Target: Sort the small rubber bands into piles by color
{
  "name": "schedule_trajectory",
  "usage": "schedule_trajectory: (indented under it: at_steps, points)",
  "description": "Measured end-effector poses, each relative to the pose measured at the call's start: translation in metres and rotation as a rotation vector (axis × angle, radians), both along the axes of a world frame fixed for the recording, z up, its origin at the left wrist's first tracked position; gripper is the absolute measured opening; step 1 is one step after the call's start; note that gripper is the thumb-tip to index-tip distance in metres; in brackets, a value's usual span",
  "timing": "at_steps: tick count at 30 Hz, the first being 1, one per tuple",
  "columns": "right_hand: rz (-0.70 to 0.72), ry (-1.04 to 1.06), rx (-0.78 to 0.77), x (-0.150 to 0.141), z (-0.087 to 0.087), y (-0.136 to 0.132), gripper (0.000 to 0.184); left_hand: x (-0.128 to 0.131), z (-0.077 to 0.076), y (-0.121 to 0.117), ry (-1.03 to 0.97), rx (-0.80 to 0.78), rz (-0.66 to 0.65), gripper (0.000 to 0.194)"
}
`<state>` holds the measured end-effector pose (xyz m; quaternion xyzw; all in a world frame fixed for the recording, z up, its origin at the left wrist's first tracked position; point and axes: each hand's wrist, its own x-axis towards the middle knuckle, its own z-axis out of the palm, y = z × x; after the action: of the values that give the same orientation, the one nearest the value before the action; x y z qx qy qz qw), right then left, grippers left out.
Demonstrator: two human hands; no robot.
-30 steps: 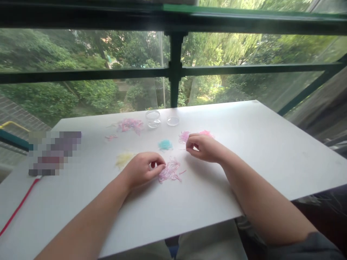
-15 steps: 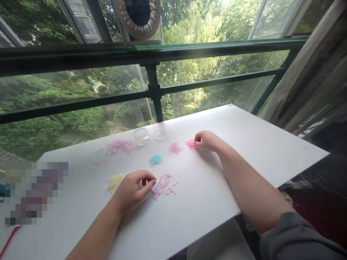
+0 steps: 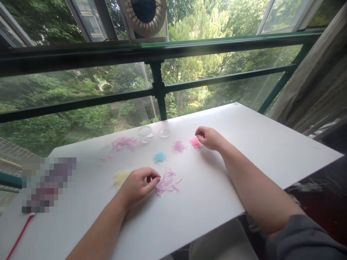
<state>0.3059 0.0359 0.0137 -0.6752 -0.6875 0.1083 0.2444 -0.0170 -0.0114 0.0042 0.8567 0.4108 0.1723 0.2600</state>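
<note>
My left hand [image 3: 141, 185] rests on the white table, thumb and fingertips pinched at the edge of a loose pile of purple-pink strands [image 3: 168, 183]; what the pinch holds, if anything, is too small to name. Over a small bright pink pile [image 3: 195, 143], my right hand [image 3: 208, 138] hovers with its fingers curled together, their tips partly hidden. Close by lie a small purple-pink pile [image 3: 179, 146] and a turquoise pile [image 3: 159, 157]. A pale yellow pile [image 3: 119, 178] is partly covered by my left hand.
Near the far edge of the white table [image 3: 217, 202] stand a clear round container [image 3: 144, 133] and a clear shallow dish [image 3: 164, 133]. A mixed pink-purple heap [image 3: 124, 143] lies to their left. A blurred-out object [image 3: 50, 184] with a red strap is at the left; a green railing [image 3: 189, 85] runs behind.
My right hand has lifted slightly off the bright pink pile, so more of that pile shows. My left hand stays by the purple-pink strands. The whole view has shifted a little.
</note>
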Motion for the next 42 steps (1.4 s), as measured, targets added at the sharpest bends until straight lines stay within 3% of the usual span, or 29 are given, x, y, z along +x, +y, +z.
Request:
schedule_trajectory:
  at_steps: [3, 9, 21, 25, 30, 34, 42]
  points:
    - [0.108, 0.062, 0.040, -0.016, 0.000, -0.006, 0.016, 0.002, 0.001, 0.000, -0.006, -0.009, -0.005, 0.015]
    - [0.373, -0.082, -0.099, -0.044, -0.003, -0.018, 0.017, 0.003, -0.001, 0.001, -0.020, -0.033, -0.003, 0.014]
    - [0.326, -0.149, -0.191, -0.051, -0.007, -0.019, 0.024, 0.005, -0.006, 0.002, -0.001, 0.029, 0.006, 0.020]
    - [0.407, -0.097, -0.178, -0.058, -0.009, -0.025, 0.025, 0.007, -0.008, 0.003, 0.013, 0.044, -0.019, 0.024]
    - [0.608, -0.037, -0.183, -0.072, -0.011, -0.035, 0.031, 0.008, -0.007, 0.002, 0.026, 0.002, -0.020, 0.026]
    - [0.655, -0.079, -0.178, -0.079, -0.011, -0.037, 0.037, 0.008, -0.005, 0.002, 0.038, -0.015, -0.035, 0.024]
    - [0.697, -0.103, -0.165, -0.078, -0.013, -0.035, 0.015, 0.009, -0.004, 0.002, 0.050, 0.004, -0.062, 0.025]
